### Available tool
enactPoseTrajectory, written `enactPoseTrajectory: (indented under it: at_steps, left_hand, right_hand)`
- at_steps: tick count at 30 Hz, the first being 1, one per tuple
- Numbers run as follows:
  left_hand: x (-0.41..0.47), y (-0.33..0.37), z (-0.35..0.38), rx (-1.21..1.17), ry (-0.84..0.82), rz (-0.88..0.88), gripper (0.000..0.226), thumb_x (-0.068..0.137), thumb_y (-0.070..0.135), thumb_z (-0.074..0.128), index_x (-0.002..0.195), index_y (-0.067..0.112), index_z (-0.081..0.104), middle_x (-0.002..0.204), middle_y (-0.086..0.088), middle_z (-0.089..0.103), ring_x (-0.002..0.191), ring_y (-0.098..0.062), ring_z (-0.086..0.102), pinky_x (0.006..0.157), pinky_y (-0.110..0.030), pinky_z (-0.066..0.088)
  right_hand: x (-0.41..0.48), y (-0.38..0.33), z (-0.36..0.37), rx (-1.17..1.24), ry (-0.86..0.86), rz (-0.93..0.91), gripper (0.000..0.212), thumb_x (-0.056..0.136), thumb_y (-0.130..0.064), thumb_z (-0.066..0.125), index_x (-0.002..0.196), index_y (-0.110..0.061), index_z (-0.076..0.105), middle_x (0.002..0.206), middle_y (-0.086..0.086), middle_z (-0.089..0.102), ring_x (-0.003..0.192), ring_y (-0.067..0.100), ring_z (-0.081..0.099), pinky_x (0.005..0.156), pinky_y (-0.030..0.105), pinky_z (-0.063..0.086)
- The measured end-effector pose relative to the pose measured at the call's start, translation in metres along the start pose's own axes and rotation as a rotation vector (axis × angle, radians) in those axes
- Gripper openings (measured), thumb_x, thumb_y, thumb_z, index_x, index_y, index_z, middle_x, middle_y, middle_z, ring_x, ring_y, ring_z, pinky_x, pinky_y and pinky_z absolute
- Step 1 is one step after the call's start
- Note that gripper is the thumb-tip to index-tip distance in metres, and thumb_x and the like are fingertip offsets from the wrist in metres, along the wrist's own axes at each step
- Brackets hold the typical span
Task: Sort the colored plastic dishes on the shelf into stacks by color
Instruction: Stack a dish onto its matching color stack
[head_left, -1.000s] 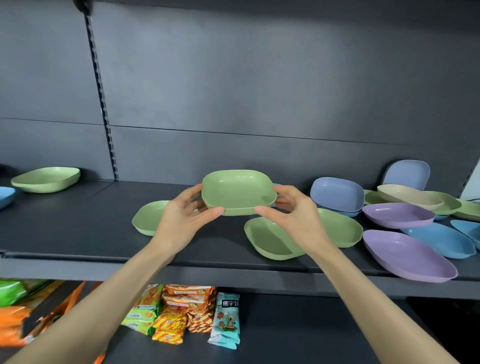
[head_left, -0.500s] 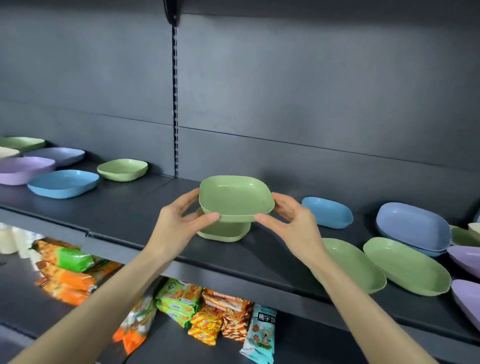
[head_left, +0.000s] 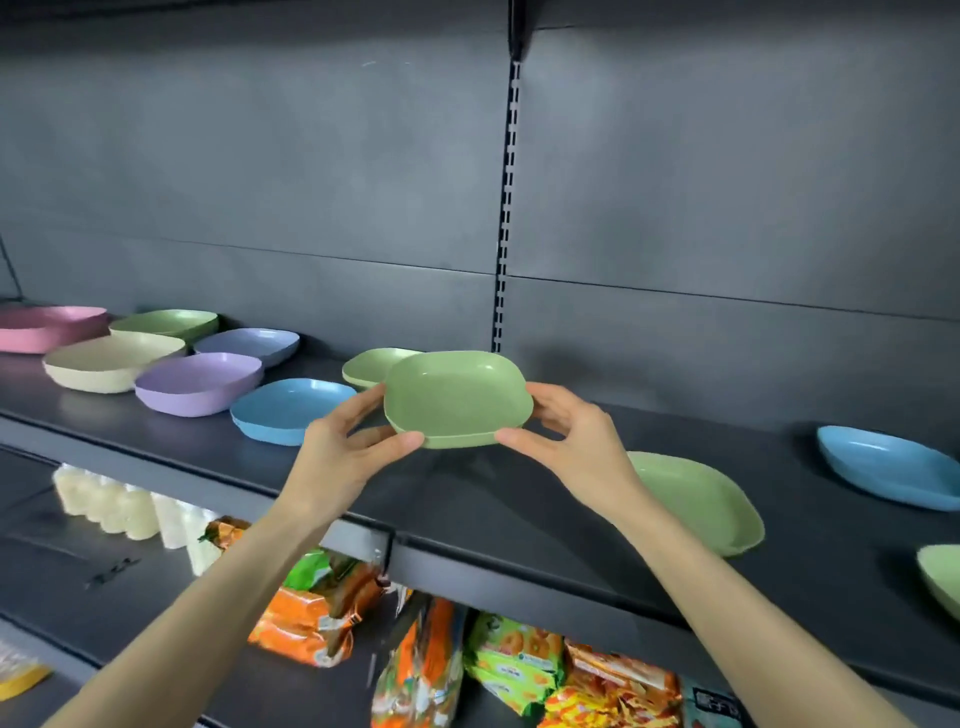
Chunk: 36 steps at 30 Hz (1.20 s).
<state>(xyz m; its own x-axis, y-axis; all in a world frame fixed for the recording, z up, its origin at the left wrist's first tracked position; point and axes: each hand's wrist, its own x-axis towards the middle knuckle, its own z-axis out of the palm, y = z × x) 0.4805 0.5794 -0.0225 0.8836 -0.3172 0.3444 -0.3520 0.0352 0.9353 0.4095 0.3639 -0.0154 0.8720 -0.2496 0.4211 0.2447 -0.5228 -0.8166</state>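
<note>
I grip a green dish (head_left: 457, 397) from both sides: my left hand (head_left: 343, 452) pinches its left edge and my right hand (head_left: 576, 447) its right edge. It hangs over the shelf (head_left: 519, 499), overlapping a second green dish (head_left: 366, 364), beside a blue dish (head_left: 283, 408).

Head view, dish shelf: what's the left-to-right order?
pink dish → cream dish → purple dish → left blue dish → held green dish → lone green dish → right blue dish
</note>
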Motion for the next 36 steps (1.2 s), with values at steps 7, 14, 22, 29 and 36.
enactPoseTrajectory:
  at_steps: [7,14,22,29,36]
  left_hand:
    - [0.058,-0.03,-0.074,0.056,-0.072,-0.043,0.055,0.077,0.008,0.075,0.125,0.024,0.054,0.08,0.015,0.074,0.083,0.006,0.067,0.071,-0.001,0.045]
    - [0.111,-0.046,-0.101,0.062,-0.092,-0.012,0.054,0.077,0.005,0.075,0.127,0.014,0.056,0.1,0.001,0.073,0.085,0.003,0.068,0.068,-0.002,0.044]
    - [0.196,-0.059,-0.121,0.192,-0.271,-0.039,0.053,0.076,0.006,0.076,0.124,0.012,0.057,0.106,0.003,0.071,0.091,-0.003,0.068,0.075,-0.01,0.051]
    - [0.243,-0.083,-0.133,0.342,-0.452,-0.093,0.041,0.075,0.013,0.078,0.113,0.019,0.064,0.101,0.013,0.071,0.097,0.003,0.065,0.087,-0.014,0.049]
    - [0.272,-0.091,-0.138,0.376,-0.621,-0.064,0.036,0.075,0.011,0.078,0.107,0.02,0.065,0.092,0.023,0.071,0.09,0.006,0.066,0.075,-0.006,0.047]
  right_hand:
    - [0.045,-0.009,0.074,-0.041,0.014,0.044,0.054,0.075,-0.027,0.079,0.125,-0.024,0.058,0.096,-0.03,0.061,0.1,-0.012,0.056,0.096,0.014,0.039]
    - [0.097,-0.005,0.104,-0.084,0.032,0.053,0.051,0.075,-0.028,0.079,0.121,-0.028,0.059,0.104,-0.024,0.065,0.109,-0.002,0.058,0.103,0.022,0.04]
    - [0.158,0.015,0.12,-0.134,0.039,0.083,0.066,0.074,-0.032,0.079,0.131,-0.013,0.054,0.123,-0.004,0.063,0.113,0.008,0.057,0.104,0.027,0.042]
    - [0.179,0.038,0.14,-0.256,0.002,0.177,0.068,0.075,-0.041,0.077,0.131,-0.011,0.054,0.128,0.0,0.06,0.121,0.013,0.053,0.101,0.026,0.042]
    - [0.181,0.037,0.147,-0.372,0.038,0.256,0.07,0.073,-0.046,0.076,0.133,-0.015,0.054,0.134,0.001,0.056,0.128,0.017,0.047,0.108,0.035,0.039]
